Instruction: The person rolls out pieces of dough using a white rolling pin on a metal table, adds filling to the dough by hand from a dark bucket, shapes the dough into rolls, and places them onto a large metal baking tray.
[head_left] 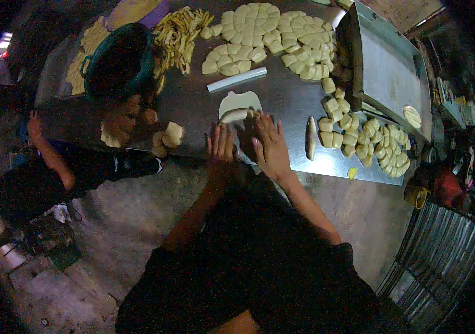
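Observation:
A thin, pale sheet of dough [241, 102] lies on the metal table before me, its near edge rolled into a thick fold. My left hand [222, 146] is at the left end of that fold, fingers stretched out and shaded. My right hand [271, 149] lies flat at the right end, fingers extended toward the dough. Neither hand grips anything. Just beyond the sheet rests a smooth white rolling rod [237, 79]. A narrow, pointed roll [311, 138], apparently dough, lies to the right of my right hand.
Cut dough pieces [250, 23] cover the far side; more dough lumps [351, 136] line the right. Yellowish strips [179, 36] are heaped beside a dark green basket [117, 61]. A metal tray [390, 75] stands at right. Another person's arm [53, 156] shows at left.

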A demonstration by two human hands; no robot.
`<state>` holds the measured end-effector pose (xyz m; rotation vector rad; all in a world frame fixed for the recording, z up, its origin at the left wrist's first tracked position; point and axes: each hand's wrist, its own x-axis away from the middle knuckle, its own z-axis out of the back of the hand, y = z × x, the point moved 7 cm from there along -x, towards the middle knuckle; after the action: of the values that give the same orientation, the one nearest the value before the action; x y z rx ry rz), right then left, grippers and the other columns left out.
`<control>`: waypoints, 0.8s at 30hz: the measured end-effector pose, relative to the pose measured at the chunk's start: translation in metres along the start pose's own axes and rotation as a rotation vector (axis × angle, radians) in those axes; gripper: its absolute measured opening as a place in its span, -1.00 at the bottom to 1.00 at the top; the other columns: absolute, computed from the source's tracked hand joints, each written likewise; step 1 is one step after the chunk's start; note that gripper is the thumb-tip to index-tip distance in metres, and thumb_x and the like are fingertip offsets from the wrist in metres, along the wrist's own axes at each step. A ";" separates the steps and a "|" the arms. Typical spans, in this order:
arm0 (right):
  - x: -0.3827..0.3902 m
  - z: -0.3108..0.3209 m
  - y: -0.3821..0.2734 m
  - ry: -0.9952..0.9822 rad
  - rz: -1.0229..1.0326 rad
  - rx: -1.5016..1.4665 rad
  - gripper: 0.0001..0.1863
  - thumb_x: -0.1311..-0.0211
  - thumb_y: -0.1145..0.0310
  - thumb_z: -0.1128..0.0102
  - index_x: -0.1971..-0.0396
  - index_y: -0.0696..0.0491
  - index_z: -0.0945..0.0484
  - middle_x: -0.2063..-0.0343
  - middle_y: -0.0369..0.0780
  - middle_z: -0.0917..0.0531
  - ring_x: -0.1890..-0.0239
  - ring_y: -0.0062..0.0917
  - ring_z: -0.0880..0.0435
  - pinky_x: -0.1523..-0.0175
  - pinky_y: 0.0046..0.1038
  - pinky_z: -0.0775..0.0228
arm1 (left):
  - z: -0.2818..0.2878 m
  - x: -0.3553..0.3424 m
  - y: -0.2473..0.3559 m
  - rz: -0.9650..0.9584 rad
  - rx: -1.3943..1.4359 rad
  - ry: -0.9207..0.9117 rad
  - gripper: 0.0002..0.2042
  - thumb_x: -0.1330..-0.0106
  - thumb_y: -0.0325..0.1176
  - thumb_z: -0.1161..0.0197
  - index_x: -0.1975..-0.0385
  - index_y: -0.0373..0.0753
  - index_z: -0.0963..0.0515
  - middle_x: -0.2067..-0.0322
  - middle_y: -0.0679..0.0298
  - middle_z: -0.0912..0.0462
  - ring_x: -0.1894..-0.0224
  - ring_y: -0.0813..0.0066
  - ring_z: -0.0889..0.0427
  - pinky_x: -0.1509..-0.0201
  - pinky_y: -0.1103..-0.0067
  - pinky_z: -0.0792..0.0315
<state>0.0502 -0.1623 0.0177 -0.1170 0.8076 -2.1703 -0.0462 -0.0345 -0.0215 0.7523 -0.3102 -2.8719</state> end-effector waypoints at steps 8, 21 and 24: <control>-0.098 -0.022 0.021 0.013 0.112 0.195 -0.39 -0.51 0.17 0.11 -0.46 0.09 -0.18 -0.47 -0.06 -0.22 -0.54 -0.21 -0.11 -0.58 -0.02 0.23 | -0.018 -0.088 -0.020 0.188 0.083 -0.095 -0.39 -0.48 -0.21 -0.03 -0.46 -0.36 -0.17 -0.51 -0.04 -0.06 -0.58 0.10 0.00 -0.58 0.05 0.16; -0.151 -0.001 0.037 -0.139 -0.100 -0.372 -0.62 -0.34 0.27 -0.30 -0.08 0.11 -0.58 0.09 -0.06 -0.68 -0.02 -0.22 -0.61 -0.13 -0.24 -0.41 | -0.052 -0.139 -0.085 0.044 0.622 -0.157 -0.78 -0.45 -0.28 -0.19 0.05 -0.26 -0.55 0.22 0.04 -0.63 0.12 -0.03 -0.62 0.03 0.19 -0.45; -0.080 0.008 0.045 -0.294 -0.847 -0.919 -0.52 -0.60 0.04 0.08 -0.16 0.14 -0.52 0.16 -0.23 -0.63 0.14 -0.59 -0.52 -0.02 -0.47 -0.40 | -0.050 -0.168 -0.040 0.059 0.825 -0.917 -0.80 -0.53 -0.33 -0.09 0.04 -0.31 -0.54 0.29 -0.01 -0.64 0.17 -0.04 -0.65 0.07 0.27 -0.49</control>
<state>0.1363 -0.1305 0.0119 -1.4161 1.7232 -2.1971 0.1199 0.0301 0.0046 -0.5849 -1.6121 -2.7539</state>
